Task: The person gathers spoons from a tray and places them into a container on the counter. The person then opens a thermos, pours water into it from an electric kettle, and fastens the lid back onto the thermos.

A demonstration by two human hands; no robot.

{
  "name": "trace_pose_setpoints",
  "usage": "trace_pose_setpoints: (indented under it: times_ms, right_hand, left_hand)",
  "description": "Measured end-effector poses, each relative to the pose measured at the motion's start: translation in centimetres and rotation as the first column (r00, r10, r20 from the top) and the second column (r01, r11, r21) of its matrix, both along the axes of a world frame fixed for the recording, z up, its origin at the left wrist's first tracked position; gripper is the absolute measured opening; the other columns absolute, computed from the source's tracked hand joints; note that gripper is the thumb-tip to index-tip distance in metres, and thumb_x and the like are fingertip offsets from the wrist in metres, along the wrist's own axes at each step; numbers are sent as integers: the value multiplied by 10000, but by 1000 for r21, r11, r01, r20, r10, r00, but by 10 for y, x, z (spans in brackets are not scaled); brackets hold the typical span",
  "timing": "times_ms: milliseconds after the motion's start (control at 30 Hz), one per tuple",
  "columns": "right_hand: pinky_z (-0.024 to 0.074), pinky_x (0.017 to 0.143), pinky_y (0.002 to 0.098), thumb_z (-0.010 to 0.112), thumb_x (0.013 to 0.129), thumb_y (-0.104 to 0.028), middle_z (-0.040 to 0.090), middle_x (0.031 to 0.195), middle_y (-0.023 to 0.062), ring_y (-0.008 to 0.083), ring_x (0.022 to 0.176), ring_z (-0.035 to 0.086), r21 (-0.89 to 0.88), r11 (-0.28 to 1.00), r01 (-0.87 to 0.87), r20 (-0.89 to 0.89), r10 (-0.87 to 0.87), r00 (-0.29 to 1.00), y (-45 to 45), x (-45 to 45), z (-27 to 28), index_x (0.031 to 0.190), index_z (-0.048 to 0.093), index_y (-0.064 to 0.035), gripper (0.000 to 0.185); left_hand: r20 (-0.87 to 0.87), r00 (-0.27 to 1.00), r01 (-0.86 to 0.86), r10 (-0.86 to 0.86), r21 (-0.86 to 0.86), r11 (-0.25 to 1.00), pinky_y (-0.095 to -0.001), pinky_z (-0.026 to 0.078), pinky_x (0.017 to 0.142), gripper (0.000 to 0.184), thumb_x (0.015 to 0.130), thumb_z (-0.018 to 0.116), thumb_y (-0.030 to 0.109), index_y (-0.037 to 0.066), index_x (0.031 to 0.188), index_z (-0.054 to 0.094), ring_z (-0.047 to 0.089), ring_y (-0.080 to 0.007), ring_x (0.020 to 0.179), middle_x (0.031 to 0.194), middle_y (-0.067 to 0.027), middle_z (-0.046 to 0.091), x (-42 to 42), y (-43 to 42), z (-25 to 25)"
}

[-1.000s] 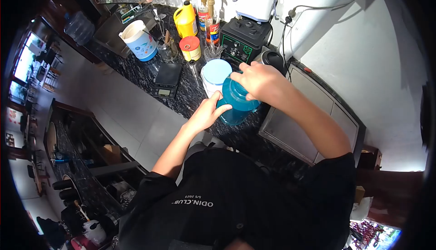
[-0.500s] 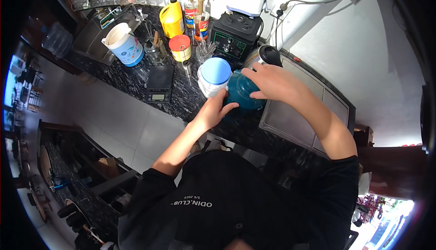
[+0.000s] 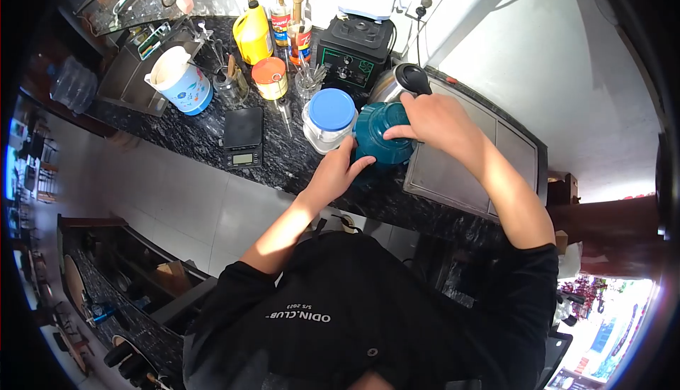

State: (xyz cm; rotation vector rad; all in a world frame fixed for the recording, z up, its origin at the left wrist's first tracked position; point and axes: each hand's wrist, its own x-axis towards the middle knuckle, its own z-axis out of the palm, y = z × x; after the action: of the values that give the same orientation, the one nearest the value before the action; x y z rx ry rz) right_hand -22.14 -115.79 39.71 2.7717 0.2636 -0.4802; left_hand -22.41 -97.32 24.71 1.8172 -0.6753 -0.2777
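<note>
A round teal container (image 3: 382, 145) stands at the front of the dark counter, its top ringed by a raised rim. My left hand (image 3: 336, 174) is closed against its lower left side, thumb toward me and the other fingers partly hidden. Over the top right of the container, my right hand (image 3: 432, 119) grips with the thumb across the top. I cannot tell whether the top is a separate lid. Close by on the left sits a clear jar with a blue lid (image 3: 331, 109). A steel jug with a black lid (image 3: 411, 78) is just behind my right hand.
To the left lie a black digital scale (image 3: 243, 135), a red-lidded can (image 3: 270, 78) and a blue flowered pitcher (image 3: 183, 85). A black blender base (image 3: 354, 50), pump bottles (image 3: 299, 36) and a yellow jug (image 3: 253, 34) line the back. A metal panel (image 3: 467, 156) is set at right.
The view has shifted slightly, so the counter items sit a little further left. Both hands stay on the teal container; my right hand has turned slightly over its top.
</note>
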Motion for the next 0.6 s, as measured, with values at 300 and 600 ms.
trace_pose_setpoints:
  times_ms: [300,600]
  right_hand:
    - [501,719,366,706,693,-335,524,1125,121,294,918,587,277,959,-55,93,30,995,-5,-21,-2,1298,421,-120,703]
    - [508,530,298,611,777,-469,499,949,97,208,614,603,162,761,-628,497,487,718,-30,6,-53,1118,512,-163,468]
  left_hand:
    - [-11,1000,-6,6,-8,1000,-428,446,647,364,850,637,267,-26,969,457,570,-438,805,853,-248,598,1,-1,-8]
    - [28,1000,-8,9,-29,1000,-392,449,641,331,847,645,209,-32,952,445,580,-423,779,827,-236,593,-2,-3,-4]
